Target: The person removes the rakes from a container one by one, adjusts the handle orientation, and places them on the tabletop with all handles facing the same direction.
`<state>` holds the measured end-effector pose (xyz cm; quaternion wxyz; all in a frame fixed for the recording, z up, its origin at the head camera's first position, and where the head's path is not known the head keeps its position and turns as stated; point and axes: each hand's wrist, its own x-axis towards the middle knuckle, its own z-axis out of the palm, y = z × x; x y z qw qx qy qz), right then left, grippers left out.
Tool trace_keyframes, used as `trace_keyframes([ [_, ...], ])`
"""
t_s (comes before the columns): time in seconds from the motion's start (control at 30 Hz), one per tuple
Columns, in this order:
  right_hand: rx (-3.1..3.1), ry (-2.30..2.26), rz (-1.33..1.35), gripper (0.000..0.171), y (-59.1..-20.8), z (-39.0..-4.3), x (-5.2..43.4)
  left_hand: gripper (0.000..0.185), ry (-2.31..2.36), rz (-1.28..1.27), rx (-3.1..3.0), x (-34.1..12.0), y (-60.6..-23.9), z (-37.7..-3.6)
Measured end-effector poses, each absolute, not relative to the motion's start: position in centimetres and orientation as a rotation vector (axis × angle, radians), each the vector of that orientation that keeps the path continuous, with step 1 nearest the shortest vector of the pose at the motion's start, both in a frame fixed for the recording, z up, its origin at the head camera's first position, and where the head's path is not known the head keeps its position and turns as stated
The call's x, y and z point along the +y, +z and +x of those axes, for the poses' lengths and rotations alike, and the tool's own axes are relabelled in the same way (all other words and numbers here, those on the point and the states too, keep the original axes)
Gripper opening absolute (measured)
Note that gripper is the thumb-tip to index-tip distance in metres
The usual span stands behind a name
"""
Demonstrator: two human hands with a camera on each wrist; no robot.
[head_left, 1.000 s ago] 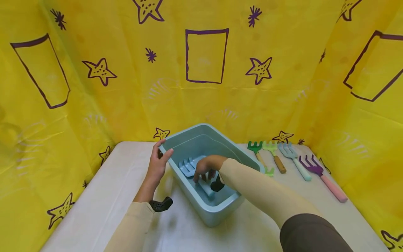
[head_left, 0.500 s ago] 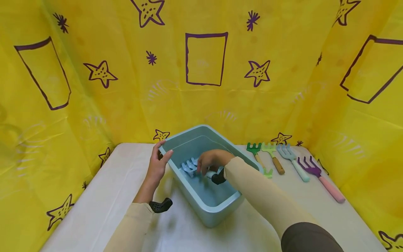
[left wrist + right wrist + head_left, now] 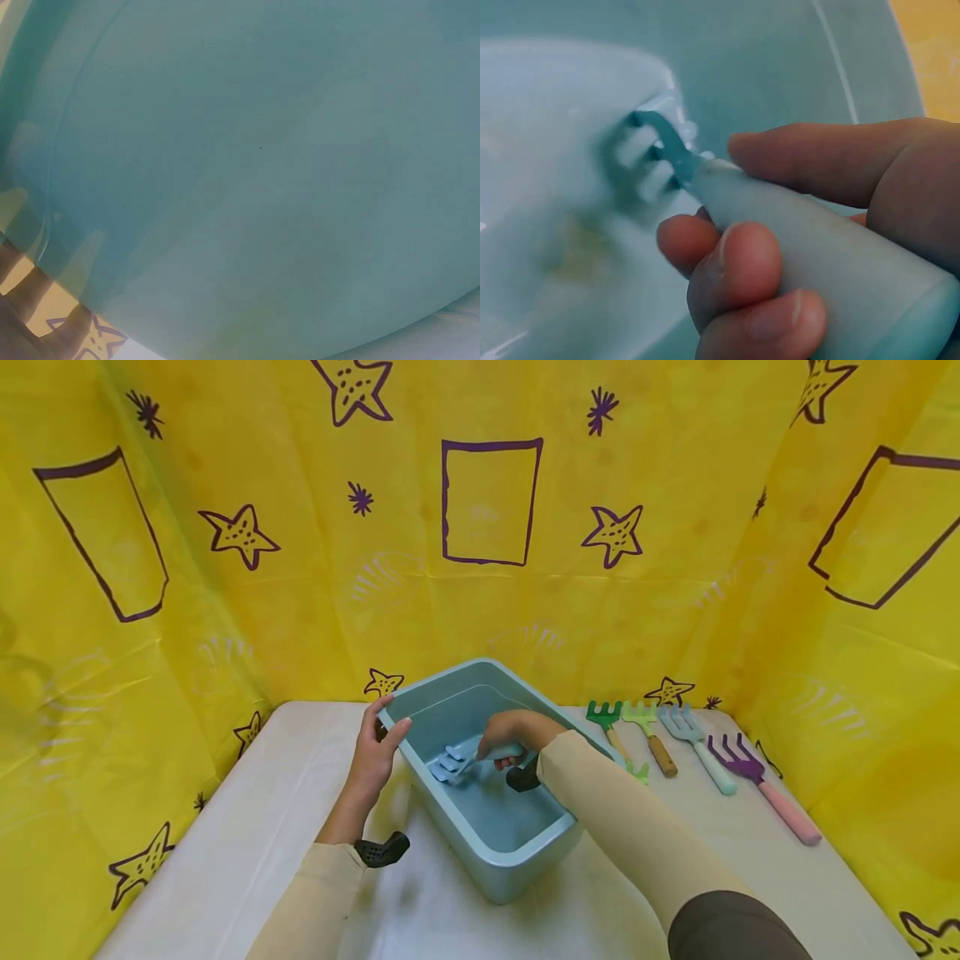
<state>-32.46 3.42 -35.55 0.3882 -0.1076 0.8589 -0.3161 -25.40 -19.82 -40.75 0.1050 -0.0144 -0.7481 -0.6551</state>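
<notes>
A blue-green tub (image 3: pixel 504 858) sits on the white-covered table. My left hand (image 3: pixel 372 758) grips its left corner, thumb over the rim and fingers outside; fingertips show at the tub's edge in the left wrist view. Inside the tub, my right hand (image 3: pixel 516 733) holds a light blue hand fork (image 3: pixel 447 768) by its handle. The right wrist view has the pale handle (image 3: pixel 802 240) between thumb and curled fingers (image 3: pixel 742 262). Its tines point down and left, close over the tub's floor. Part of the handle is hidden by the hand.
Right of the tub lie more garden hand forks: a dark green one (image 3: pixel 604 714), a light green one with a wooden handle (image 3: pixel 662 752), a blue one (image 3: pixel 684 727) and a purple one with a pink handle (image 3: pixel 787 810). Yellow patterned cloth (image 3: pixel 487 610) walls the table.
The hand fork lay flat on the tub's floor under my right hand. Now it is gripped by the handle, which is raised and swung toward the tub's right wall. My left hand stays put.
</notes>
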Motion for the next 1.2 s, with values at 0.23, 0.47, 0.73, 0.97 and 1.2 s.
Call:
trace_keyframes([
  [0.23,2.256,-0.758,-0.377,0.023,-34.5,-32.2,3.6,0.058,-1.905,-0.064,-2.204,-19.9,-41.1,-25.7],
  [0.47,2.283,-0.859,-0.455,0.017,-32.9,-31.2,4.5,0.058,-1.902,-0.053,-2.213,-19.8,-40.9,-25.5],
  [0.73,2.432,-0.971,-0.549,0.019,-31.2,-30.8,6.7,0.059,-1.898,-0.049,-2.211,-19.8,-41.1,-25.6],
  [0.97,2.6,-1.021,-0.635,0.023,-30.1,-30.3,9.7,0.06,-1.9,-0.071,-2.189,-19.9,-41.1,-25.6],
  [1.2,2.685,-1.158,-0.544,0.026,-30.0,-29.8,13.0,0.061,-1.896,-0.071,-2.204,-19.9,-41.2,-25.5],
])
